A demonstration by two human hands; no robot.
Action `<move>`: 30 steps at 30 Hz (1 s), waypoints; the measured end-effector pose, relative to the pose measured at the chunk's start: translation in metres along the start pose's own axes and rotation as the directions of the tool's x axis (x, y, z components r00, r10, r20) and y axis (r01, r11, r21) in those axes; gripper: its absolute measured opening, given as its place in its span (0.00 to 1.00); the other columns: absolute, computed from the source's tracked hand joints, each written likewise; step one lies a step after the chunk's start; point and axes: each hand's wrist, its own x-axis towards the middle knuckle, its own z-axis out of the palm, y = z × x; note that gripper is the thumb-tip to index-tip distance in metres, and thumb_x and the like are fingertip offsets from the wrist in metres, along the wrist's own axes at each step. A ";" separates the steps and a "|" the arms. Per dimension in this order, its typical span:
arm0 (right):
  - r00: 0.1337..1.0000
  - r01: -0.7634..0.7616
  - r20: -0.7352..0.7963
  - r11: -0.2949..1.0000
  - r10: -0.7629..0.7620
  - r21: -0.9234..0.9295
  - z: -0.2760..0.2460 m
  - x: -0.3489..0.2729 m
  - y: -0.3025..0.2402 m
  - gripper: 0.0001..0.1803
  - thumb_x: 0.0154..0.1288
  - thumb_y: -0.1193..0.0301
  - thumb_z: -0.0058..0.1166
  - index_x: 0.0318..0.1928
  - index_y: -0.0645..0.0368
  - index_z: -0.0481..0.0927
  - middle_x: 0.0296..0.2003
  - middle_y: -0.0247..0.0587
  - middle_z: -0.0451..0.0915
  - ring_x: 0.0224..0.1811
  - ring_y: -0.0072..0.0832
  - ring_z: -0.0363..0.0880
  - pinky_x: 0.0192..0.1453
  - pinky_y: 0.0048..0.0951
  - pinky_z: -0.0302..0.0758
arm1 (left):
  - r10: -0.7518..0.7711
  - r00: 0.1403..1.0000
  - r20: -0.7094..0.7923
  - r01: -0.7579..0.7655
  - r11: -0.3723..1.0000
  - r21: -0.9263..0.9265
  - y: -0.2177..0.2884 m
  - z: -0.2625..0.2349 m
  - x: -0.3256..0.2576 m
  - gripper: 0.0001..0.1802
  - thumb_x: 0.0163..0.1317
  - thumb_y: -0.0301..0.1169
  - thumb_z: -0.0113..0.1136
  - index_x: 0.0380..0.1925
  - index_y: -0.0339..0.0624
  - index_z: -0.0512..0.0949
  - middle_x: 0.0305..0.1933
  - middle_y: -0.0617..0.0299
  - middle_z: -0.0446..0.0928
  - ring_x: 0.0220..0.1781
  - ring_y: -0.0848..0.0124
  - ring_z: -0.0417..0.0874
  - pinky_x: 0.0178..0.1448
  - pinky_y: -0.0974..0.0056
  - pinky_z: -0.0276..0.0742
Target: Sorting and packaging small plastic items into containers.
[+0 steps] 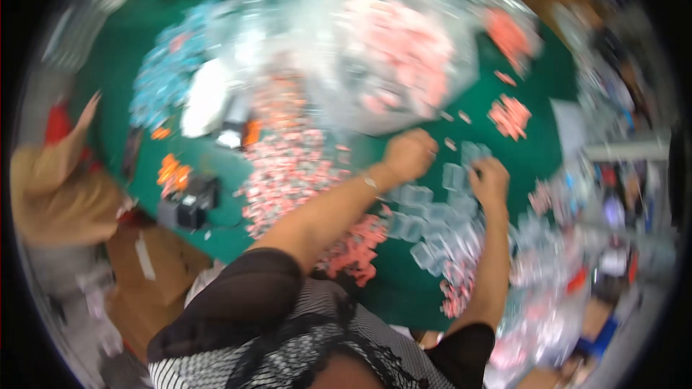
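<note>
My left hand (pixel 411 155) is closed, its fingers curled above the green table at the near side of a big clear bag. What it holds, if anything, is hidden. To its right, my right hand (pixel 491 181) has its fingers pinched together beside a clear plastic case (pixel 453 177); whatever is between the fingertips is too blurred to make out. Several more clear plastic cases (pixel 438 212) lie in a loose cluster between and below my hands. Under my left forearm spreads a pile of small pink and grey pieces (pixel 285 173), with a coral-coloured heap (pixel 357 246) nearer me.
The big clear bag (pixel 328 94) holds pale pink pieces. On the green table (pixel 537 144) lie a blue heap (pixel 167 61), orange pieces (pixel 171 173), black boxes (pixel 189 205) and a small coral pile (pixel 509 117). Another person's arm (pixel 85 119) reaches in at the left. Filled clear bags (pixel 537 317) stand at right.
</note>
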 end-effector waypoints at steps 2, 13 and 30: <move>0.996 0.054 -0.072 0.999 -0.054 0.005 0.007 -0.003 0.007 0.04 0.48 0.71 0.59 0.27 0.55 0.80 0.29 0.38 0.78 0.35 0.38 0.77 0.40 0.40 0.71 | 0.004 1.000 0.005 -0.004 0.998 -0.067 -0.007 0.001 0.001 0.03 0.52 0.29 0.60 0.29 0.47 0.78 0.33 0.58 0.75 0.37 0.56 0.79 0.39 0.54 0.76; 0.982 -0.141 -0.119 0.990 0.144 0.030 0.007 -0.023 0.026 0.06 0.49 0.74 0.62 0.30 0.53 0.80 0.33 0.33 0.77 0.42 0.34 0.76 0.46 0.39 0.69 | -0.035 0.994 0.102 0.048 0.991 -0.128 0.010 0.000 0.006 0.06 0.56 0.30 0.62 0.34 0.44 0.79 0.33 0.60 0.78 0.33 0.62 0.80 0.36 0.61 0.74; 0.981 -0.145 -0.119 0.987 0.153 0.075 0.009 -0.023 0.034 0.07 0.51 0.80 0.57 0.31 0.53 0.80 0.36 0.33 0.78 0.45 0.35 0.75 0.47 0.38 0.68 | 0.019 0.986 0.167 0.014 0.981 -0.195 0.015 0.017 0.015 0.07 0.59 0.26 0.60 0.37 0.38 0.81 0.35 0.55 0.80 0.33 0.64 0.82 0.38 0.65 0.76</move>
